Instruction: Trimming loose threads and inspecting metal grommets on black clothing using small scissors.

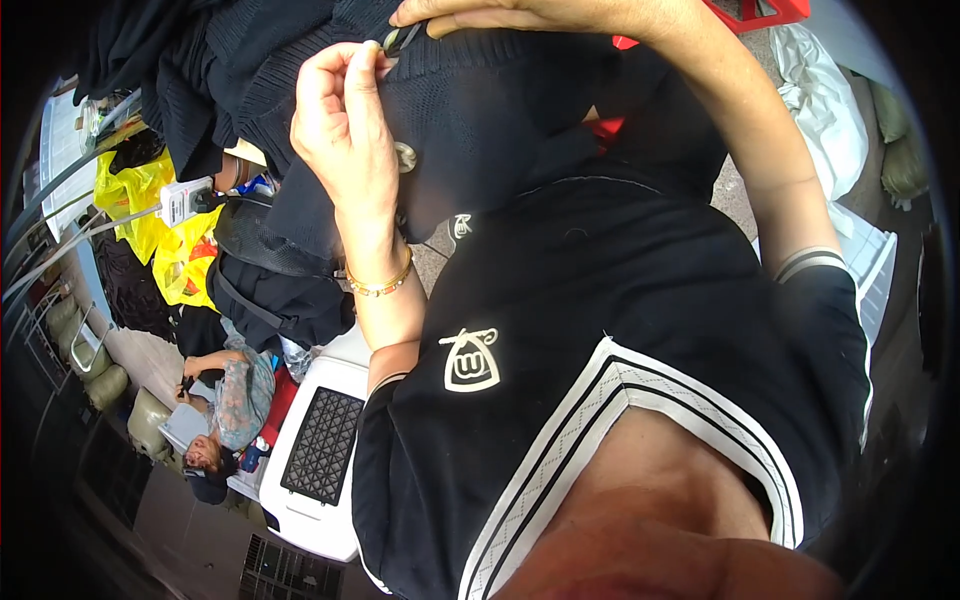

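A dark navy ribbed knit garment point(450, 110) lies bunched in front of me. At the top of the view my left hand point(345, 115) pinches the garment's edge between thumb and fingers, next to a small pale button point(391, 40). My right hand point(490, 14) reaches in from the right and meets the left fingertips there. Its fingers are bent over a small dark, shiny piece point(408, 40) whose kind I cannot make out; the frame's edge cuts off part of this hand. Another pale button point(405, 157) sits on the knit beside my left wrist.
More dark knitwear point(190, 90) is heaped at the upper left. Below it are a yellow plastic bag point(150, 215), a white plug block point(187, 203) with cables, and a black bag point(270, 280). A white container point(318, 455) stands at my left. A person point(235, 400) sits beyond. White sacking point(825, 110) lies right.
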Demonstrator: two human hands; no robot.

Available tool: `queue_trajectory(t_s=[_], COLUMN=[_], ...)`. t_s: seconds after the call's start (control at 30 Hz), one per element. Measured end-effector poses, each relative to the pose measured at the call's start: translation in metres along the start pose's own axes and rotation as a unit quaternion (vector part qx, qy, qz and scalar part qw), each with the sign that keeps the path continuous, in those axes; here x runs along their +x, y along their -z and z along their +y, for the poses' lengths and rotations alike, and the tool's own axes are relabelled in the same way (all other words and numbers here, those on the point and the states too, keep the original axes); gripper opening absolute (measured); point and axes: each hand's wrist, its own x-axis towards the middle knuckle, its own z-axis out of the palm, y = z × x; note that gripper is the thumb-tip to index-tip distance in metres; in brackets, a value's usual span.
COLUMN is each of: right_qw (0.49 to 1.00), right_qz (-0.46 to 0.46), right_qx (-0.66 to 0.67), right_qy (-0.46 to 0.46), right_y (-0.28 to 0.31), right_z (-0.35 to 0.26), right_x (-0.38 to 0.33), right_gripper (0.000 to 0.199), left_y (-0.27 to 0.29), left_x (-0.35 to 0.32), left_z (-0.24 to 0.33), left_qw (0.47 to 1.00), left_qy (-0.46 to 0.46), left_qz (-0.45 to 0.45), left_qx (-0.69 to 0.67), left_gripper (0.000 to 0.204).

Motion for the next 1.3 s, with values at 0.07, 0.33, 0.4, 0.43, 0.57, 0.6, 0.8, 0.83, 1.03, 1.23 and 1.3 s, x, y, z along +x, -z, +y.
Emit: queue_trajectory(t_s=[0.07,0.33,0.4,0.43,0.57,0.6,0.8,0.83,1.03,1.23,1.3], right_qw=[1.0,0.995,0.991,0.991,0.99,0.99,0.997,0.998,0.993,0.99,0.99], right_qz=[-0.014,-0.048,-0.06,-0.059,-0.068,-0.078,-0.02,0.001,0.108,0.107,0.107], right_qx=[0.012,0.087,0.113,0.112,0.101,0.093,0.055,0.042,0.048,0.082,0.08], right_qy=[0.014,0.029,0.046,0.043,0.069,0.068,0.049,0.04,-0.02,-0.037,-0.04], right_y=[-0.001,-0.005,-0.006,-0.007,-0.007,-0.006,-0.01,-0.014,-0.031,-0.036,-0.034], right_z=[0.006,0.021,0.025,0.026,0.025,0.023,0.012,0.013,0.005,0.004,0.004], right_x=[0.001,0.002,0.003,0.004,0.005,0.005,0.0,-0.004,-0.024,-0.022,-0.023], right_gripper=[0.02,0.023,0.022,0.022,0.022,0.021,0.017,0.017,0.02,0.022,0.022], left_y=[0.001,0.003,0.003,0.003,0.001,0.002,0.005,0.008,0.051,0.059,0.052], left_x=[0.001,0.003,0.004,0.003,0.002,0.001,-0.002,-0.003,-0.028,-0.065,-0.066], left_z=[-0.001,-0.004,-0.002,-0.002,-0.001,-0.002,-0.008,-0.008,0.01,0.023,0.03], left_qw=[1.0,0.999,0.999,0.999,0.997,0.997,0.992,0.991,0.999,0.987,0.971], left_qy=[0.003,0.015,0.024,0.035,0.048,0.048,0.055,0.051,0.025,0.086,0.091], left_qz=[-0.004,-0.019,-0.018,-0.014,-0.012,-0.013,0.007,0.011,0.041,-0.039,-0.085], left_qx=[-0.006,-0.033,-0.036,-0.038,-0.061,-0.061,-0.111,-0.121,-0.023,0.129,0.204], left_gripper=[0.007,0.009,0.009,0.009,0.008,0.008,0.009,0.009,0.015,0.028,0.035])
